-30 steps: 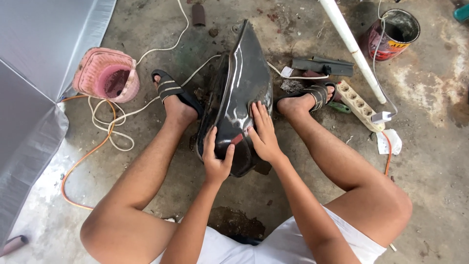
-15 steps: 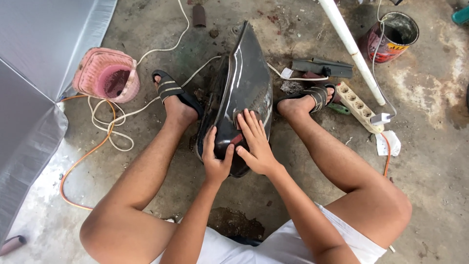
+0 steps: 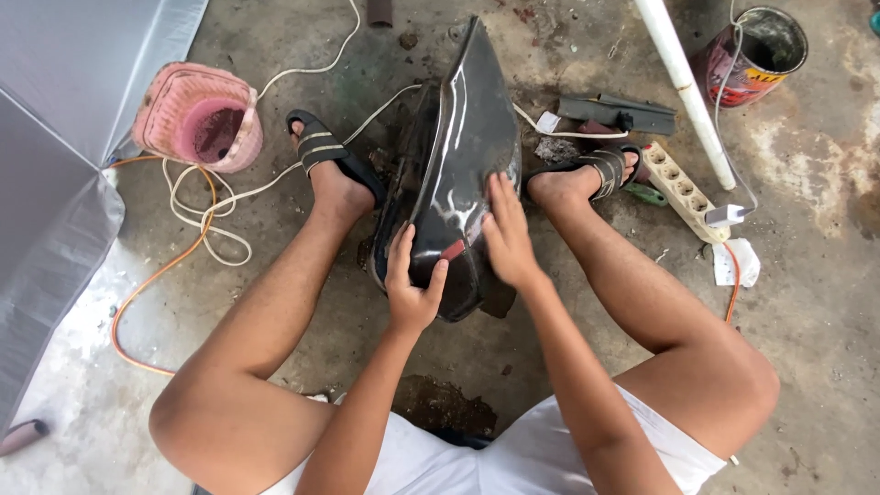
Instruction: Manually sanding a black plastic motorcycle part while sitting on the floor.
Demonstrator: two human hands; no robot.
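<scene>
Glossy black panel (image 3: 463, 156), a curved, pointed piece of vehicle bodywork, stands on its lower end on the concrete floor (image 3: 302, 55) between the person's two sandalled feet, its tip pointing away from the person. The left hand (image 3: 411, 291) grips the panel's near lower edge, thumb and fingers (image 3: 400, 252) curled over the rim and clamped on it. The right hand (image 3: 507, 240) lies flat on the panel's shiny face just right of the left hand, fingers together and stretched out, pressing the surface rather than gripping. A small red patch (image 3: 453, 249) shows on the panel between the two hands.

Left of the panel, past the left foot, lie a pink woven basket (image 3: 197, 117) and loose loops of white cord (image 3: 215, 215) and orange cable (image 3: 151, 284); the white cord runs on to the panel's far side. Further left stands a grey sheet (image 3: 55, 183). Right of the panel, just beyond the right foot, lies a cream power strip (image 3: 680, 191) with a plug in it, a dark metal bracket (image 3: 616, 113) and a white pipe (image 3: 686, 87) crossing the floor at a slant. A rusty open tin can (image 3: 753, 55) stands well to the panel's upper right. A crumpled white scrap (image 3: 736, 262) lies near the strip. Nothing lies between the hands and the panel.
</scene>
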